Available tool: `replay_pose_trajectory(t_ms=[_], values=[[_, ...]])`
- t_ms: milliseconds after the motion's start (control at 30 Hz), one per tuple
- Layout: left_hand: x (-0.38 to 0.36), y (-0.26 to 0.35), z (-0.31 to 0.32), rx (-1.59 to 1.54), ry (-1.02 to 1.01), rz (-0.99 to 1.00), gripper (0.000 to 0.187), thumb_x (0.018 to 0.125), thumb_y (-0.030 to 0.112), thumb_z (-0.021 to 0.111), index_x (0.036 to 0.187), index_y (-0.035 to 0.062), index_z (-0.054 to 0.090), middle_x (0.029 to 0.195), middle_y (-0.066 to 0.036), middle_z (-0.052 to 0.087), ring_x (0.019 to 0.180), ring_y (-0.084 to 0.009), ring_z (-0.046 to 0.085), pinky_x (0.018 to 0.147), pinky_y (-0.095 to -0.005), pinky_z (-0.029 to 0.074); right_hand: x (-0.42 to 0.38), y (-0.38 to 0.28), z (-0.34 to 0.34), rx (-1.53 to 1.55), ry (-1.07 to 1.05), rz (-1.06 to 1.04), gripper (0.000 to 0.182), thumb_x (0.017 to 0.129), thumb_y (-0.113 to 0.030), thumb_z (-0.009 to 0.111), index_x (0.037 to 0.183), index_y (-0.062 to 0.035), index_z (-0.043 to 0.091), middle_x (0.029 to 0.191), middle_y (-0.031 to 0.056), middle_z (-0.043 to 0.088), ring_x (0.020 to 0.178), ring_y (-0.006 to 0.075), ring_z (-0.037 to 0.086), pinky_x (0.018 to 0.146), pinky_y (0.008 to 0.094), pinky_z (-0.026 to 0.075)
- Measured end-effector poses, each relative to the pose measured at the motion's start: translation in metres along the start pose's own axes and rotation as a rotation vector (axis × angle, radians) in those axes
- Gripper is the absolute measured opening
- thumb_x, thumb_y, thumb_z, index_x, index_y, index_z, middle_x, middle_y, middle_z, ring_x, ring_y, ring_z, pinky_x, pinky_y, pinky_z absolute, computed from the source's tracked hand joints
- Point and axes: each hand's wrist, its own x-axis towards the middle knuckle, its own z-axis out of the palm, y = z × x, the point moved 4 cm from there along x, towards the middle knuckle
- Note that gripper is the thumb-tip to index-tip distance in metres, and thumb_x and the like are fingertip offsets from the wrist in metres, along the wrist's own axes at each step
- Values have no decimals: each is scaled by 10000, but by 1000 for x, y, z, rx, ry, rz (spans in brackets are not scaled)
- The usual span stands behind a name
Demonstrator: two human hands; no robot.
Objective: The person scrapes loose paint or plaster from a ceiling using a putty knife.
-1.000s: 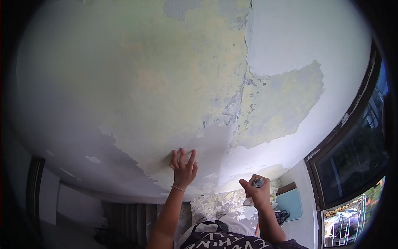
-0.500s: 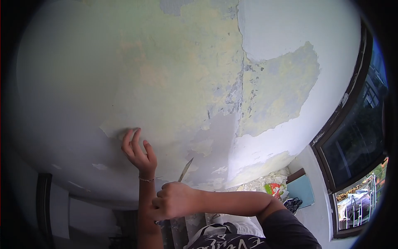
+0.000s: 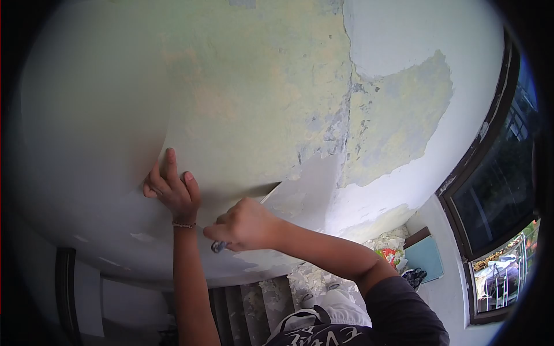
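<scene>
My right hand (image 3: pixel 245 225) is wrapped round the handle of a scraper (image 3: pixel 271 192), its thin blade reaching up and right to the wall. The handle's bluish end sticks out below the fist. Left of it, my left hand (image 3: pixel 173 187) rests against the wall, thumb and index finger apart, the other fingers bent. Its fingertips are at the edge of a loose white paint layer (image 3: pixel 154 164). Right of that edge, the bared wall (image 3: pixel 231 104) shows pale green and yellow with grey patches.
A crack (image 3: pixel 348 109) runs down the wall's corner, with another bared patch (image 3: pixel 398 121) beyond it. Below are stairs (image 3: pixel 248 308) and paint flakes (image 3: pixel 314 279) on the floor. A blue board (image 3: pixel 424 259) leans under the dark-framed window (image 3: pixel 490 202) at right.
My left hand has moved up and left to the paint edge, which now stands out further up the wall. My right hand has risen with the scraper, bringing its blade to the wall.
</scene>
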Motion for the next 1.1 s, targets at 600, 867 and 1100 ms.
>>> replay_pose_trajectory(t_ms=[600, 867, 1100], values=[[-3, -1, 1, -6, -12, 10, 476, 1026, 277, 341, 1418, 34, 457, 1490, -203, 391, 1404, -365, 367, 999, -398, 221, -1, -38, -8, 69, 61, -195, 149, 689, -176, 648, 785, -150, 537, 546, -15, 455, 438, 146, 526, 372, 311, 379], [-4, -2, 4, -2, -1, -4, 463, 1018, 283, 337, 1397, 63, 487, 1479, -201, 402, 1394, -364, 374, 990, -382, 223, -12, -47, 12, -3, 66, -282, 141, 689, -207, 633, 786, -156, 544, 523, -27, 440, 441, 136, 543, 370, 302, 372], [-4, -2, 5, 8, 13, 7, 464, 1020, 282, 332, 1380, 41, 498, 1468, -204, 404, 1387, -370, 378, 994, -369, 228, -35, -80, 41, 44, -79, -385, 155, 722, -263, 629, 723, -160, 512, 522, -22, 483, 436, 161, 556, 364, 317, 381]])
